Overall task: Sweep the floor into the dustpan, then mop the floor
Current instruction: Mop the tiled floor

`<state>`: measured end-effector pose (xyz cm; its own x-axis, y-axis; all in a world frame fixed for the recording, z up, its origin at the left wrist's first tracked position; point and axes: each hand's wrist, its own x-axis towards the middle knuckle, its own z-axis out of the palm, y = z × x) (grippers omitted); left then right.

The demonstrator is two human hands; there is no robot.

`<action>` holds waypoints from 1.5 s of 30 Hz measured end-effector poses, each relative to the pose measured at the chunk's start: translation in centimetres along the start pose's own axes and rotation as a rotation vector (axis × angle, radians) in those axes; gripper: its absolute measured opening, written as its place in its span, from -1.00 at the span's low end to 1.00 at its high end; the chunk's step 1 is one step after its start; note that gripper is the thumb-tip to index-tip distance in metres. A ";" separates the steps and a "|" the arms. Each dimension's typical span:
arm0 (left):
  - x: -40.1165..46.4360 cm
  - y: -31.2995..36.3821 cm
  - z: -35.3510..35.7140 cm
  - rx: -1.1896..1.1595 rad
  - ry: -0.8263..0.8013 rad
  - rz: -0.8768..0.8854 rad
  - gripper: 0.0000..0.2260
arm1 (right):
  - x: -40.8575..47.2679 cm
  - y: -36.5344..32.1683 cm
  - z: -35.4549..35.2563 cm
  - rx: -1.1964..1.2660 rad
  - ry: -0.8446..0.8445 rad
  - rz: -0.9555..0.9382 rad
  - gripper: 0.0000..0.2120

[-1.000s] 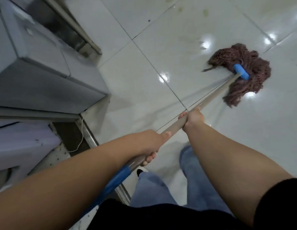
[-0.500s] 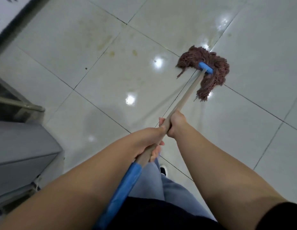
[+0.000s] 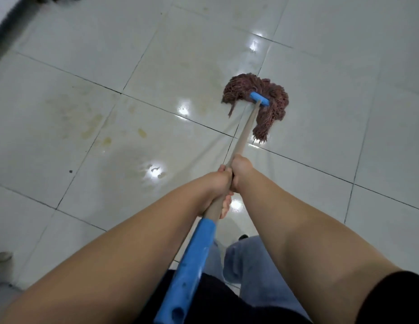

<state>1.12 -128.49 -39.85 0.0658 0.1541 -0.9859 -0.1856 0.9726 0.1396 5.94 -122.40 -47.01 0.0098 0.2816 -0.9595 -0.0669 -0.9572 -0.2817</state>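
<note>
Mopping stage under way on a tiled floor (image 3: 344,136).

Left hand (image 3: 216,183) and right hand (image 3: 239,170) clenched on the mop handle (image 3: 244,134); mop head (image 3: 257,104) on wet tile well beyond the fingers. Yellowish stains (image 3: 93,125) left of the fingers, apparently not yet mopped; no dustpan in view.

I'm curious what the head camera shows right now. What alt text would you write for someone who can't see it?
Seen from above, a person's left hand and right hand grip a mop handle close together, its reddish-brown string mop head resting on a glossy white tiled floor. Yellowish stains mark the tiles to the left of the mop.
</note>
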 end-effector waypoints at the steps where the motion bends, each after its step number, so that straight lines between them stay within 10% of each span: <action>1: 0.3 1.4 0.6 -0.010 -0.020 0.001 -0.55 | 0.6 -1.5 -0.2 -0.009 0.003 0.009 -0.74; 45: 11.9 80.0 13.5 -0.200 -0.059 -0.042 -0.48 | 23.2 -80.0 6.9 -0.302 -0.012 0.068 -0.67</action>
<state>0.25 -46.47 -39.16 0.1334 0.1298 -0.9825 -0.3725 0.9253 0.0717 4.68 -38.79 -46.69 0.0039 0.2151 -0.9766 0.2323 -0.9501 -0.2083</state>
